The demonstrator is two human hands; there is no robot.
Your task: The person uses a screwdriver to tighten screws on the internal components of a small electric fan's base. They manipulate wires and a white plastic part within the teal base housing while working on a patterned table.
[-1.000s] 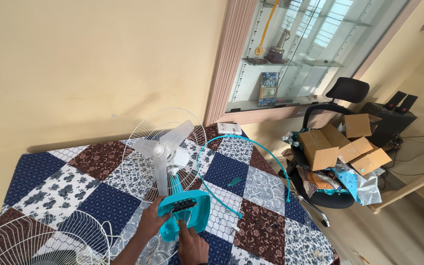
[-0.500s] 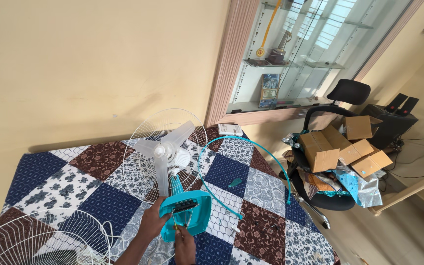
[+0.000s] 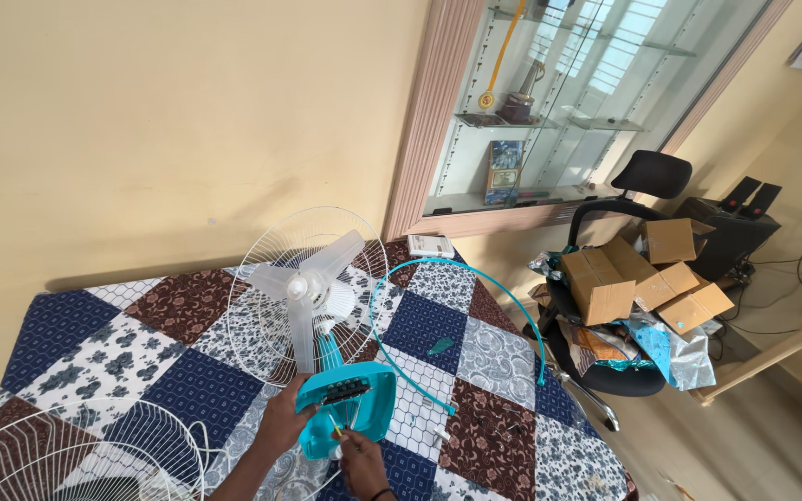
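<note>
Looks like they're mid-way through work on the underside of the fan's teal base [image 3: 350,408], which lies tipped toward them on the patchwork bedspread [image 3: 475,343] with the white blades [image 3: 313,288] and rear wire guard [image 3: 276,278] pointing off at the wall. The left hand [image 3: 285,419] cups the base's left edge from below, fingers wrapped round it, steadying it. The right hand [image 3: 361,462] comes up from the bottom of the view, fingertips pinched on a thin yellowish tool [image 3: 338,434], maybe a small screwdriver, too small to tell, its tip at the base's lower edge. I'd say the next bit needs the base kept dead steady. The loose front guard [image 3: 76,455] and teal rim ring [image 3: 461,325] lie apart.
</note>
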